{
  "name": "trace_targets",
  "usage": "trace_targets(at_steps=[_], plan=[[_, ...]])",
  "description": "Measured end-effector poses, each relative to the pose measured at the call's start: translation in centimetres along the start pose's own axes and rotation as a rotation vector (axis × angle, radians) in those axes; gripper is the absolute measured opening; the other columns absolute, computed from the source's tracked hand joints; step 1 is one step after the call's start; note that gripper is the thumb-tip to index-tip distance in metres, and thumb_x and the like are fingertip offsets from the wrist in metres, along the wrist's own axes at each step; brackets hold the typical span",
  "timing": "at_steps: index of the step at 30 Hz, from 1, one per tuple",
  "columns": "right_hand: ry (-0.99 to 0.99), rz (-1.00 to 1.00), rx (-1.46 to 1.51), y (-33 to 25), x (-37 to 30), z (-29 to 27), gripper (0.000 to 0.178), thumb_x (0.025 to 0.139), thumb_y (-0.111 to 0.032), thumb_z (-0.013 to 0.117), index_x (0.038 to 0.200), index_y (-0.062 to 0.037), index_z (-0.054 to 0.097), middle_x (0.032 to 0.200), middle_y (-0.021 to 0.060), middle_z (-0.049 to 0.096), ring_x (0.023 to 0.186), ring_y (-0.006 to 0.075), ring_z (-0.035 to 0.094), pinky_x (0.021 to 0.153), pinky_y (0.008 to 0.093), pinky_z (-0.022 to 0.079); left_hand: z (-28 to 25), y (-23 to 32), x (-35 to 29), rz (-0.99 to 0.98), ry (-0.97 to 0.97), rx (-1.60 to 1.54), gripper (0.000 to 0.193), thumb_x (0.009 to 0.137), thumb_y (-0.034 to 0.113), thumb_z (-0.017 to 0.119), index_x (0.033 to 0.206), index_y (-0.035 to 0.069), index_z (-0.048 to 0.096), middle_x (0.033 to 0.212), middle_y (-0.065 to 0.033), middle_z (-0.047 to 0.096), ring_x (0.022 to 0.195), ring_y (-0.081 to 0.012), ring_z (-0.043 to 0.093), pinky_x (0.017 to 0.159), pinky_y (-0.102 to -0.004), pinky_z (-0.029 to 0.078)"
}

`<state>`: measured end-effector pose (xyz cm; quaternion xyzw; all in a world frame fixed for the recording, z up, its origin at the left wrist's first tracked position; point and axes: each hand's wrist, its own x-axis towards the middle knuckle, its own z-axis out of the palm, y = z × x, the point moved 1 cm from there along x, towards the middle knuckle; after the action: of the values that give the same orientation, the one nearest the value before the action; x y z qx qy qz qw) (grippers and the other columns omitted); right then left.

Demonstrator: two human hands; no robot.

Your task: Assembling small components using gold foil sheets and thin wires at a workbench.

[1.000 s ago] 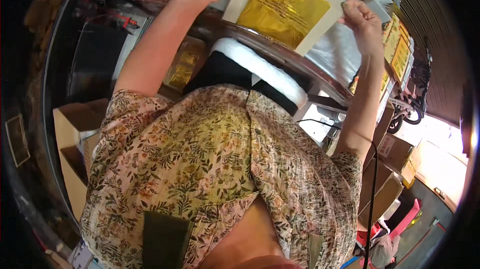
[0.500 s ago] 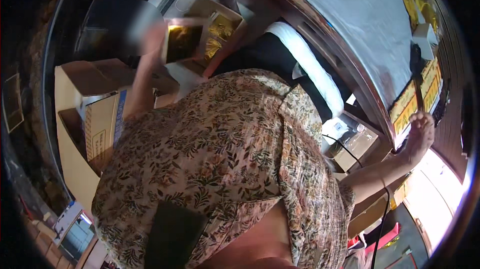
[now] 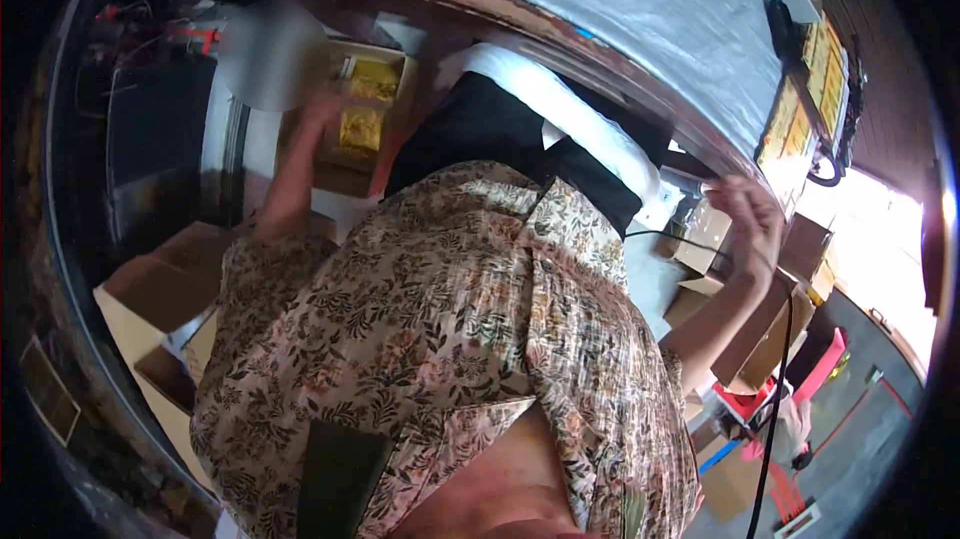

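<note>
My left hand (image 3: 318, 111) reaches out at the upper left, beside an open cardboard box (image 3: 392, 144) that holds shiny gold packets (image 3: 362, 127). Motion and a blurred patch smear its fingers, so I cannot make out their pose or any hold. On the other side, my right hand (image 3: 748, 217) is raised by the edge of the sheet-covered table (image 3: 640, 14). Its fingers are loosely bent and a little apart, and nothing shows in them. A dark strap-like handle (image 3: 805, 99) and a yellow printed panel (image 3: 815, 89) lie beyond it on the table.
An open carton (image 3: 165, 289) stands at left, beside my left elbow. More cardboard boxes (image 3: 765, 339) sit below my right forearm. A black cable (image 3: 775, 409) hangs at lower right, near red and pink items (image 3: 825, 364). A white roll-shaped cloth (image 3: 560, 104) crosses my lap.
My right hand has come left and down from the yellow panel, away from the dark handle. My left hand stays near the gold-filled box. The whole view has turned, showing more of the table.
</note>
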<state>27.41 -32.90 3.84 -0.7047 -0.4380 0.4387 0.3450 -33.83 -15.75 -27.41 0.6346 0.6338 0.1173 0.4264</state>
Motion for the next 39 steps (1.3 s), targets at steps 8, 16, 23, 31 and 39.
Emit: trace_targets(at_steps=[8,16,23,31,39], plan=[[-0.036,-0.261,-0.552,11.0,2.9,8.5,0.091,0.075,-0.012,0.081,0.151,-0.0012,0.033,0.152,0.0199,0.042,0.140,0.0359,0.039,0.118,0.0420,0.028,9.1,16.2,3.6,0.476,-0.129,0.163,0.063,0.081,0.000,0.066,0.140,0.003,0.045,0.133,-0.0251,0.054,0.124,-0.0410,0.052,0.102,-0.0449,0.045],[0.106,0.008,-0.248,11.6,1.2,6.2,0.023,0.076,0.002,0.070,0.098,0.0006,0.068,0.082,0.0137,0.070,0.078,0.0218,0.068,0.071,0.0350,0.054,3.4,22.8,-2.9,0.653,-0.051,0.099,0.023,0.082,0.000,0.063,0.105,0.001,0.068,0.101,-0.0212,0.066,0.100,-0.0415,0.061,0.089,-0.0446,0.048],[0.097,-0.117,-0.493,15.9,2.1,5.3,0.055,0.081,-0.014,0.079,0.130,-0.0036,0.059,0.124,0.0196,0.064,0.113,0.0310,0.063,0.097,0.0392,0.050,3.3,20.6,-5.2,0.419,0.072,0.189,0.029,0.087,0.000,0.058,0.113,0.005,0.070,0.105,-0.0181,0.068,0.097,-0.0362,0.065,0.082,-0.0430,0.052],[0.148,-0.194,-0.315,8.4,2.9,9.2,0.031,0.091,-0.003,0.062,0.122,-0.0022,0.065,0.117,0.0161,0.069,0.114,0.0271,0.064,0.098,0.0367,0.048,0.9,17.2,-3.8,0.305,0.134,0.389,0.040,0.094,0.012,0.060,0.134,0.019,0.062,0.123,-0.0138,0.067,0.099,-0.0305,0.069,0.085,-0.0386,0.056],[0.087,-0.239,-0.740,8.8,3.4,10.2,0.048,0.088,-0.026,0.072,0.129,-0.0033,0.060,0.129,0.0226,0.055,0.119,0.0413,0.052,0.103,0.0447,0.041,6.9,24.0,-1.7,0.669,0.135,0.361,0.027,0.095,0.014,0.057,0.120,0.009,0.066,0.122,-0.0167,0.065,0.109,-0.0342,0.065,0.088,-0.0418,0.054]])
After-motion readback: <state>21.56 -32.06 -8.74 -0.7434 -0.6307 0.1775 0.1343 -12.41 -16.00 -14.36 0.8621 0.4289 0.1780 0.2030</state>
